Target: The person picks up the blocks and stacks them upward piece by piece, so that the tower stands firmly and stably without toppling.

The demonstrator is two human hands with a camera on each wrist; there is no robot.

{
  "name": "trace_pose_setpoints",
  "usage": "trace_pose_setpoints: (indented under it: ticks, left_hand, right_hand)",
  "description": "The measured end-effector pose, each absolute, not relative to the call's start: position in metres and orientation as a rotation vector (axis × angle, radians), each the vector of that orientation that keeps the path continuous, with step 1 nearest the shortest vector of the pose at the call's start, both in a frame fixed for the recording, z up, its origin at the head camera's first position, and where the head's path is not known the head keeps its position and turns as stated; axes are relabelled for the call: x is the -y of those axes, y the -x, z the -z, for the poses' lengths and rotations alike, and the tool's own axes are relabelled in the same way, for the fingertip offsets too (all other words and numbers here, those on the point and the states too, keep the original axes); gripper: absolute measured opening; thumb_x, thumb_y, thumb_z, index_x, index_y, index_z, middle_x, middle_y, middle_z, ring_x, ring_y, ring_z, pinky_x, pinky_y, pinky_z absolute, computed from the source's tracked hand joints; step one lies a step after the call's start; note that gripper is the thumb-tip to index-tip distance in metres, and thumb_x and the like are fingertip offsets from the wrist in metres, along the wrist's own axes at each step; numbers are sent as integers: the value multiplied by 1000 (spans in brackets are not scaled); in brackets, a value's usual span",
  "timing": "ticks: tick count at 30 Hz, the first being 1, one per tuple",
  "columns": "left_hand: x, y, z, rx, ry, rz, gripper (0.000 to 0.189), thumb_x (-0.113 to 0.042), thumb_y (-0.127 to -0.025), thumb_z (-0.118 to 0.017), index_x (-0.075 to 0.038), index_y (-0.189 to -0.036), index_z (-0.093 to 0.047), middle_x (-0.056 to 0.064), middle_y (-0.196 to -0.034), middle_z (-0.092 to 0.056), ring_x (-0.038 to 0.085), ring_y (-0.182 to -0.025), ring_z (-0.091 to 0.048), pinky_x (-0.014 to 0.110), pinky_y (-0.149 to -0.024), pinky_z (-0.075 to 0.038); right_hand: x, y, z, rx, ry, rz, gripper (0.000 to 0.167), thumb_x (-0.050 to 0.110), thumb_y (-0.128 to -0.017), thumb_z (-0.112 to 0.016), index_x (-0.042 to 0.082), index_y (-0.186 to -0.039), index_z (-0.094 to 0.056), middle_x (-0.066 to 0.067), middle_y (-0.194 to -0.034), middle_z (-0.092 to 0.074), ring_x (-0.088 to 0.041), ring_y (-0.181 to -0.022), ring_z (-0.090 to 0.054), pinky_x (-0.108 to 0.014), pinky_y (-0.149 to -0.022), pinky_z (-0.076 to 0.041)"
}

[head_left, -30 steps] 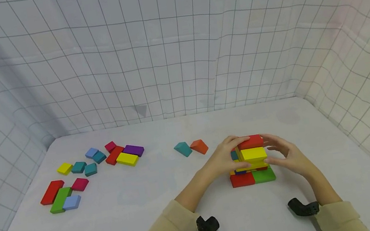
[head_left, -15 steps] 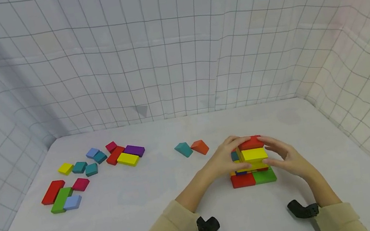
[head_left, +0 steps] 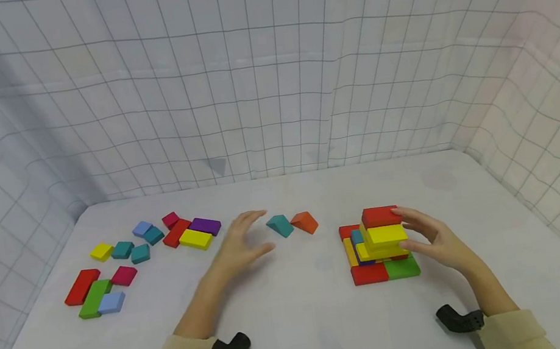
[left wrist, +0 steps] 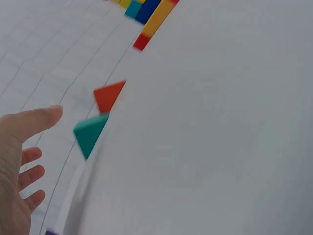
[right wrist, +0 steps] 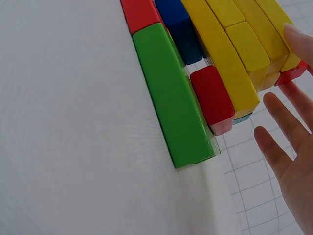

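A stepped stack of coloured wooden blocks [head_left: 386, 236] stands right of centre, with a red block [head_left: 380, 216] on top and yellow blocks beneath it. Its base shows red and a green block [right wrist: 173, 98]. My right hand [head_left: 442, 241] is at the stack's right side, fingers spread, fingertips right at the upper yellow and red blocks. Away from the stack, my left hand [head_left: 237, 249] hovers with thumb and fingers apart and nothing between them. Just beyond its fingertips lie a teal triangular block [head_left: 280, 226] and an orange triangular block [head_left: 305, 222], side by side.
Loose blocks lie on the left of the white table [head_left: 293, 320]: a red block [head_left: 82, 286], a green block [head_left: 96, 299], a purple block [head_left: 205, 226], a yellow block [head_left: 195, 238] and several small ones. A grid-lined white curtain [head_left: 264, 78] encloses the back and sides.
My left hand has left the stack's left side and moved left, up to the teal triangular block. The right hand stays by the stack, which keeps its shape.
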State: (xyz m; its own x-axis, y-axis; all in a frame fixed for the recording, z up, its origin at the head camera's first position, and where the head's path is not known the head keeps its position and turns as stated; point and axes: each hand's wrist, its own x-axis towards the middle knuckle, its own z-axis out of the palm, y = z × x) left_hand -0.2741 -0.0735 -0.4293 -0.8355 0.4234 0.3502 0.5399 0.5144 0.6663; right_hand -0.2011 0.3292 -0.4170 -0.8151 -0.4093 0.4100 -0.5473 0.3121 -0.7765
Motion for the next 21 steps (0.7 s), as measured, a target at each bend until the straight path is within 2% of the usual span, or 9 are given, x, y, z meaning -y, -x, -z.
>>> trace_pose_setpoints:
  ticks: [5,9,18,21]
  left_hand:
    - [140,284,438,2705,601,1003,63,-23,-76,-74,-9,-131,-47,17,-133,-44,38,-123,-36,60,-96,-31]
    - [174,286,445,2755,500,839,59,-24,-76,-73,-8,-128,-50,20,-130,-44,41,-121,-36,63,-96,-27]
    - [196,281,446,2736,525,775,48,-22,-76,-74,0,-116,-59,22,-122,-46,42,-116,-36,63,-98,-20]
    - [199,280,445,2736,558,760,48,-19,-76,-73,0,-118,-58,22,-122,-45,42,-116,-34,62,-98,-18]
  right_hand:
    - [-331,200,417,2435,-884,-1527,60,-12,-80,-60,-4,-135,-37,7,-140,-39,-2,-121,-41,-16,-97,-35]
    - [-333,200,418,2444,-869,-1533,60,-12,-80,-60,-4,-135,-37,10,-139,-39,-2,-121,-42,-16,-97,-35]
    - [-328,199,416,2460,-826,-1549,59,-9,-81,-61,-1,-135,-38,5,-139,-40,-3,-119,-43,-18,-97,-36]
    - [-328,199,416,2491,-766,-1541,58,-5,-82,-62,2,-135,-39,6,-138,-41,-2,-118,-43,-20,-97,-37]
